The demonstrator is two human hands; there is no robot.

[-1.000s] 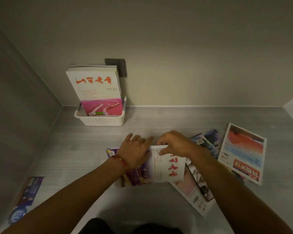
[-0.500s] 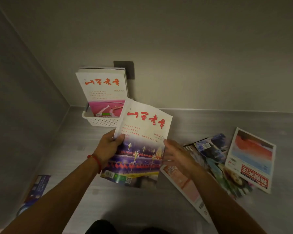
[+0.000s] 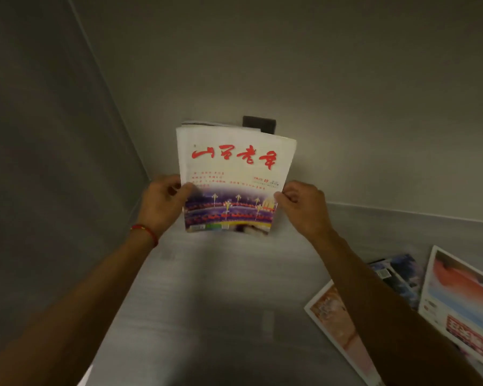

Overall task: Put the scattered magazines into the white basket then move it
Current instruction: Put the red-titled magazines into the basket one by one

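Note:
I hold a white magazine with red brush lettering and a purple night photo (image 3: 234, 179) upright near the back wall. My left hand (image 3: 162, 203) grips its left edge and my right hand (image 3: 301, 207) pinches its right edge. The magazine covers the white basket, which is hidden behind it; only the top edges of other magazines (image 3: 207, 124) standing there show above it. Three magazines lie flat at the lower right: a pink-and-white one (image 3: 335, 319), a dark blue one (image 3: 399, 274) and one with a red and blue cover (image 3: 463, 305).
A dark wall plate (image 3: 258, 124) sits on the back wall behind the magazines. A grey side wall (image 3: 48, 176) closes the left. The grey wood-grain surface (image 3: 221, 302) stretches between my arms.
Both hands lifted the magazine from the surface, turned it upright and carried it back to the basket, which it now hides. The view swung left, so the scattered magazines sit at the lower right.

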